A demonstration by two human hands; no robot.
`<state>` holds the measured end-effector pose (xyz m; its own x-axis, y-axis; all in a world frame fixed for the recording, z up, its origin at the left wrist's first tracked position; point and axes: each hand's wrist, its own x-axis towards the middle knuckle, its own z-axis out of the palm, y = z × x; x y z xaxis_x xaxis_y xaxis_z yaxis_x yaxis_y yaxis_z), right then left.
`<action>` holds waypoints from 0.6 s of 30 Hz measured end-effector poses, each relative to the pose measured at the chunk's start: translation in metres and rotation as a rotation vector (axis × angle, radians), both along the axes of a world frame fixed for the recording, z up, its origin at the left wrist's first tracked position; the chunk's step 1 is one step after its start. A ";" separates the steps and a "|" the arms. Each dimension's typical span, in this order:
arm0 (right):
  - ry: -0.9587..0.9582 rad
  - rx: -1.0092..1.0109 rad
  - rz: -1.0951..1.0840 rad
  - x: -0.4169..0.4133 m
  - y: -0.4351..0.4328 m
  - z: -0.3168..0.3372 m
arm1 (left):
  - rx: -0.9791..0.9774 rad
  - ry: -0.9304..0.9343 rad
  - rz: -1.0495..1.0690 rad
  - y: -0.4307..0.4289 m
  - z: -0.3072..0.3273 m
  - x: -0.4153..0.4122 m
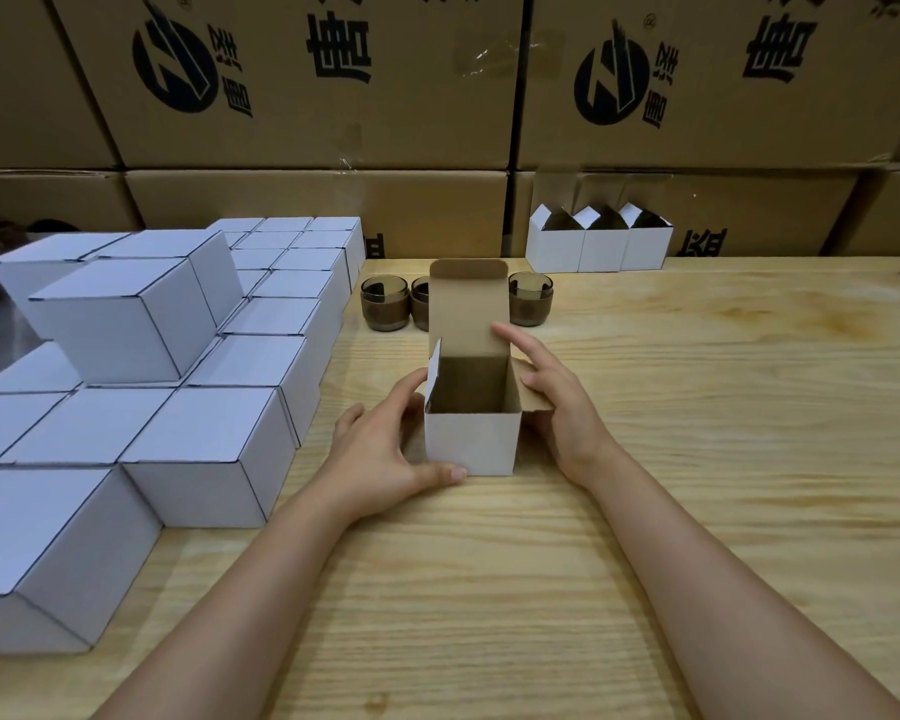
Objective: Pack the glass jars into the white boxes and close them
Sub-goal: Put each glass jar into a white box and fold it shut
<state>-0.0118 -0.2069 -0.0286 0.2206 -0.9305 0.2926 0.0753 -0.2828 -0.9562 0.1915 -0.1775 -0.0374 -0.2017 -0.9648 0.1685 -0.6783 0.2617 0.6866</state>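
Note:
An open white box [471, 441] stands on the wooden table [697, 459], its lid flap upright and nothing inside. My left hand [385, 449] grips its left side, thumb along the front bottom edge. My right hand [552, 397] rests against the right side flap, index finger touching the lid flap. Behind the box stand three dark glass jars: one at the left [384, 302], a second [421, 302] partly hidden by the lid, and a third [530, 297] at the right.
Several closed white boxes [178, 366] are stacked in tiers along the left. Three open white boxes [598, 244] stand at the back right. Large brown cartons [333, 96] form a wall behind the table.

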 end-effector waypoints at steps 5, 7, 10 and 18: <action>0.015 0.027 -0.016 -0.001 -0.003 -0.004 | 0.000 0.060 -0.034 -0.002 0.000 -0.001; 0.018 0.031 -0.004 -0.001 -0.003 -0.004 | 0.018 0.198 -0.107 -0.001 -0.001 -0.003; 0.062 0.001 0.006 -0.001 -0.002 -0.004 | -0.021 0.356 -0.183 0.003 -0.002 -0.009; 0.104 -0.003 0.016 -0.002 -0.003 -0.004 | -0.081 0.683 -0.084 0.002 0.004 -0.014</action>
<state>-0.0134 -0.2100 -0.0323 0.2647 -0.9258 0.2700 -0.0201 -0.2852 -0.9583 0.1777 -0.1759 -0.0334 -0.0981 -0.9296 0.3552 -0.0761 0.3629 0.9287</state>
